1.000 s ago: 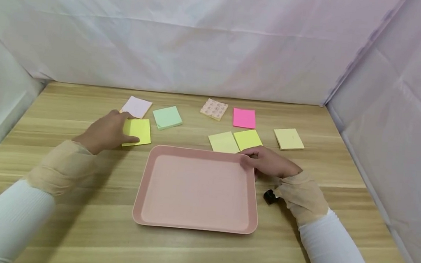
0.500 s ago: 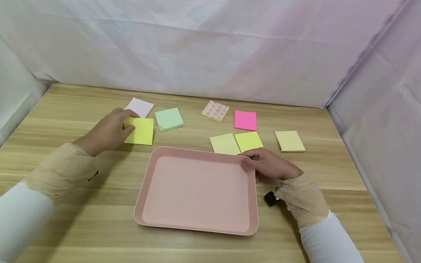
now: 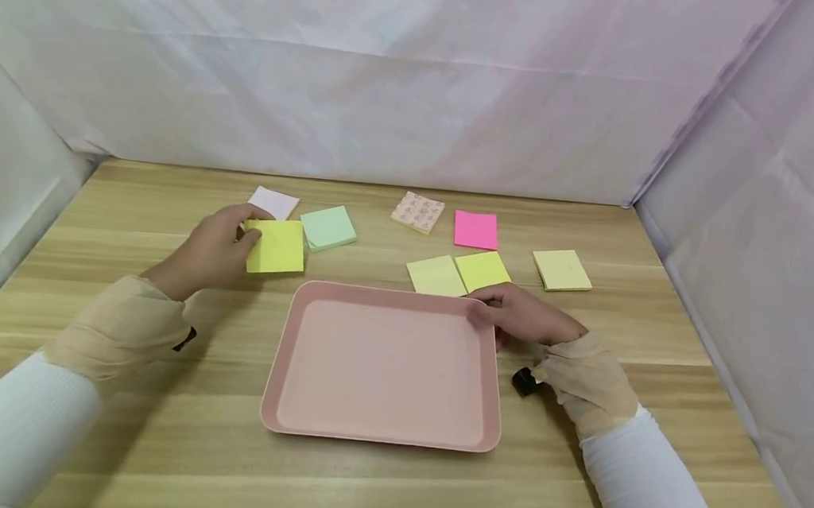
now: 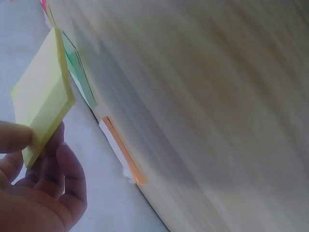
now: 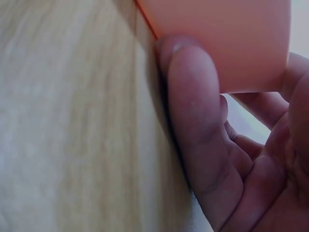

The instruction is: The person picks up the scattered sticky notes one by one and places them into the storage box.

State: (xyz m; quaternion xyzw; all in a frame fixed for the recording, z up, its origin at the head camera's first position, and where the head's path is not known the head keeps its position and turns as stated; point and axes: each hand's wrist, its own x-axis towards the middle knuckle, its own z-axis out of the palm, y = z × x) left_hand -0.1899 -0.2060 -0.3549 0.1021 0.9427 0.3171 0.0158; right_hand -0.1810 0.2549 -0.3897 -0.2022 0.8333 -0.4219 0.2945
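Note:
My left hand pinches a bright yellow sticky note pad by its left edge, thumb on top and fingers beneath. In the left wrist view the pad is tilted and raised off the table. At the far right corner of a pink tray, my right hand grips the rim, its thumb over the edge. The right wrist view shows fingers against the outer wall of the tray. Just behind the held pad lie a white pad and a mint green pad.
Further back on the wooden table are a patterned pad and a pink pad. Behind the tray lie a pale yellow pad and a yellow pad. Another cream pad sits to the right. White cloth walls enclose the table.
My left hand has lifted the yellow pad off the table and moved it slightly right and away from me. The right hand stays on the tray's corner.

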